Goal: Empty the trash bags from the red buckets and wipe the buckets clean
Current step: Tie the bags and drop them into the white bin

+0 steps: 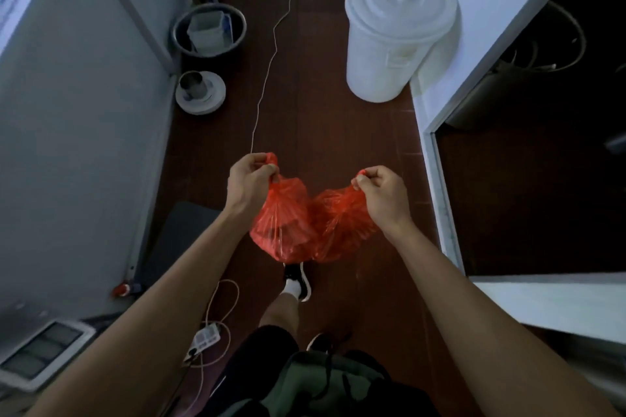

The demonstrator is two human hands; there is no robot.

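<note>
You stood in a narrow passage on a dark red-brown tiled floor [325, 118], pale walls close on both sides — dim light throughout. The white lidded bin [398, 32], a smooth round plastic tub with a ridged lid, was your landmark ahead. Left of it, against the wall, sat a dark metal basin [209, 31] with a pale box inside, and nearer you than the basin a shiny steel cup [192, 84] stood on a round white plate [200, 93]. A thin pale cord [271, 54] snaked along the floor left of the bin. Well short of the bin, you held two trash bags off the floor, touching each other. Your left hand [249, 179] was curled tight, pinching the gathered neck of the left red bag [283, 223]; your right hand [379, 191] gripped the right red bag [342, 223] the same way. Thin, crinkled, translucent red plastic, pleated at the necks, bulging below.
</note>
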